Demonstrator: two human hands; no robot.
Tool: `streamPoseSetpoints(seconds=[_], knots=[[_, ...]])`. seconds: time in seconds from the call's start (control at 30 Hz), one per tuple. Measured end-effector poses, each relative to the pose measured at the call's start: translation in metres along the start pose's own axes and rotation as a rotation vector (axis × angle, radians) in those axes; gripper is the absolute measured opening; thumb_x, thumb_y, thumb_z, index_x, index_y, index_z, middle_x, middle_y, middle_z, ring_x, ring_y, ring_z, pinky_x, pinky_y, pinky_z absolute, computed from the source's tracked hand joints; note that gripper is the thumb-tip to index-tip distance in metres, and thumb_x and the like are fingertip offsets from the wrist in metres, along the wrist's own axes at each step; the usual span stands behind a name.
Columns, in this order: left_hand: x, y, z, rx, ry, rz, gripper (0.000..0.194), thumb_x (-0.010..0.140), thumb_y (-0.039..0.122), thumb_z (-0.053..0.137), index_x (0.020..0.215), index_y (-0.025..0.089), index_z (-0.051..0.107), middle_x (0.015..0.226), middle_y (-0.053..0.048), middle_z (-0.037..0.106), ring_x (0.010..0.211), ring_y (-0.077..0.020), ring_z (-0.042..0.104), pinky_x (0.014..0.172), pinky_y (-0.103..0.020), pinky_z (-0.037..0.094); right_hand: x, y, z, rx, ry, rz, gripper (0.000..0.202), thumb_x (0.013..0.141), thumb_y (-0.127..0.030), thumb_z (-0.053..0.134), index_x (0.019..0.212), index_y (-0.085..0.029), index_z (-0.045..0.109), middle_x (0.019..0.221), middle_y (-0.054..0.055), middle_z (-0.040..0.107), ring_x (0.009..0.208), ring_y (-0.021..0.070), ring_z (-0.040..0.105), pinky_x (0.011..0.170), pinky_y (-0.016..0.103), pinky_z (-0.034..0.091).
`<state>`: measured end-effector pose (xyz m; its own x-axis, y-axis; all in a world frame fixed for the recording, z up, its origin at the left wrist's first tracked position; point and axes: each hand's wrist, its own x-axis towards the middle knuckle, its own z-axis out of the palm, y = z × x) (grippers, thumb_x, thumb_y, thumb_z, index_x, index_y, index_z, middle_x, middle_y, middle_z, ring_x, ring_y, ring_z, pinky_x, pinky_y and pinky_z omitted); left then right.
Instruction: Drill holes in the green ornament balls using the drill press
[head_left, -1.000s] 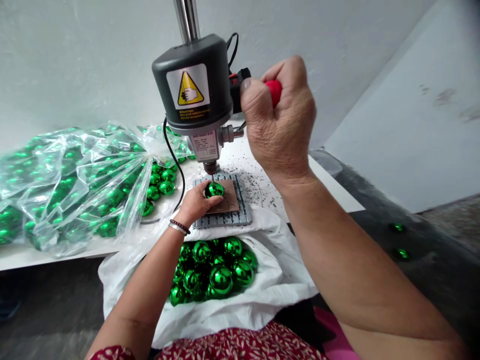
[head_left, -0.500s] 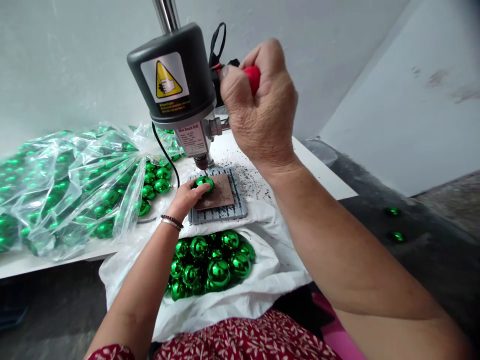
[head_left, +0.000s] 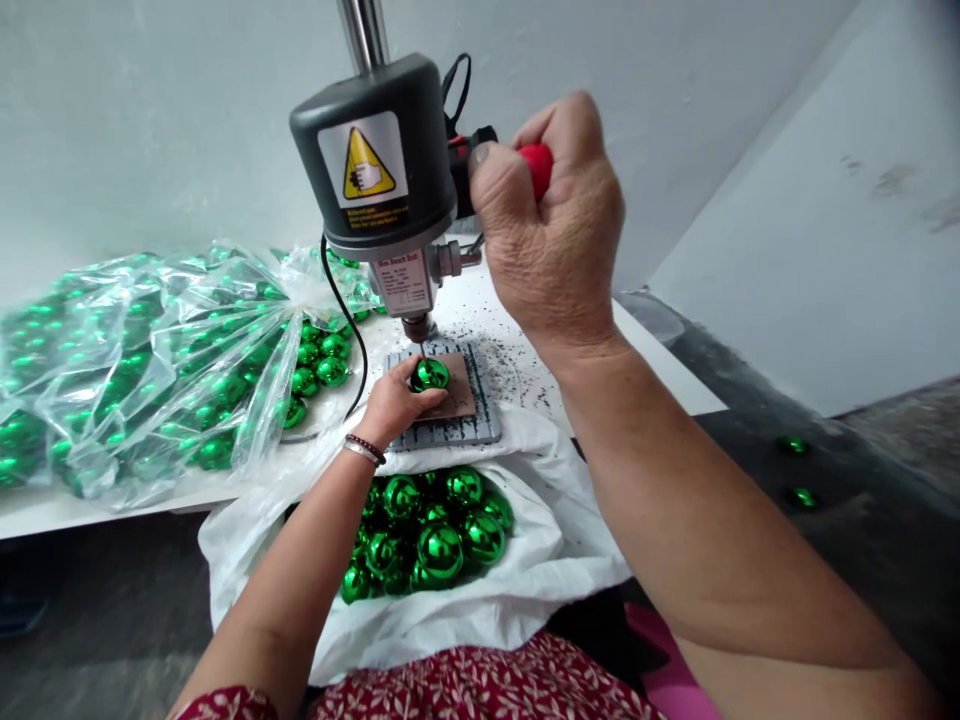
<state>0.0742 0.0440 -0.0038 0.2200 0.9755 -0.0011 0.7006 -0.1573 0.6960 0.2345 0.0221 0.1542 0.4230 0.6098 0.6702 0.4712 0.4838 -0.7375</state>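
My left hand (head_left: 403,400) holds a shiny green ball (head_left: 430,375) between thumb and fingers, on a brown board (head_left: 461,390) that lies on the grey drill base (head_left: 450,435). Directly above the ball is the chuck (head_left: 417,328) of a small bench drill (head_left: 375,150), its thin bit reaching down to the ball's top. My right hand (head_left: 551,215) is wrapped round the red handle (head_left: 538,170) at the drill's right side. Whether the bit has entered the ball is too small to tell.
Near my lap, a white cloth bag (head_left: 555,560) holds several green balls (head_left: 439,550). A clear plastic bag (head_left: 180,340) full of green balls covers the left of the white table (head_left: 652,375). Dark shavings lie round the base. Two green balls (head_left: 802,497) are on the floor at right.
The view has shifted, so the drill and both hands appear further right. The fingers of my left hand have spread round the ball, with the thumb now at its near side instead of over it.
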Motion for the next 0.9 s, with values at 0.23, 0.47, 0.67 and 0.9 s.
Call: streamPoseSetpoints(seconds=[0.23,0.47,0.67,0.9], knots=[[-0.004,-0.002,0.002,-0.042,0.010,-0.072,0.069,0.072,0.033,0.080,0.137,0.019,0.061,0.115,-0.007,0.072,0.105,-0.0247,0.067,0.096,-0.035,0.050,-0.009,0.012,-0.002,-0.126,0.024,-0.132,0.023,0.091,-0.031,0.054,0.079,-0.017,0.039,0.067,-0.008,0.033,0.061,0.0006,0.030,0.065,0.015,0.032],[-0.003,-0.005,0.004,-0.038,-0.013,-0.065,0.073,0.072,0.036,0.080,0.140,0.019,0.059,0.124,-0.009,0.071,0.110,-0.0261,0.066,0.100,-0.036,0.049,-0.029,0.027,-0.014,-0.260,0.050,-0.287,0.019,0.086,-0.032,0.050,0.075,-0.016,0.048,0.063,-0.005,0.044,0.059,0.0027,0.033,0.061,0.019,0.033],[-0.003,-0.005,0.003,-0.082,-0.017,-0.067,0.076,0.073,0.032,0.080,0.142,0.016,0.056,0.136,-0.011,0.065,0.124,-0.0267,0.061,0.110,-0.037,0.043,-0.039,0.030,-0.014,-0.329,0.077,-0.289,0.017,0.085,-0.031,0.048,0.075,-0.019,0.049,0.064,-0.002,0.047,0.058,0.0056,0.037,0.059,0.022,0.037],[0.000,-0.014,0.009,-0.122,-0.007,-0.032,0.062,0.070,0.036,0.080,0.129,0.023,0.065,0.118,-0.004,0.072,0.109,-0.0237,0.066,0.102,-0.034,0.048,-0.055,0.043,-0.009,-0.326,0.142,-0.286,0.016,0.089,-0.034,0.047,0.080,-0.020,0.050,0.068,-0.001,0.049,0.060,0.0072,0.045,0.059,0.023,0.041]])
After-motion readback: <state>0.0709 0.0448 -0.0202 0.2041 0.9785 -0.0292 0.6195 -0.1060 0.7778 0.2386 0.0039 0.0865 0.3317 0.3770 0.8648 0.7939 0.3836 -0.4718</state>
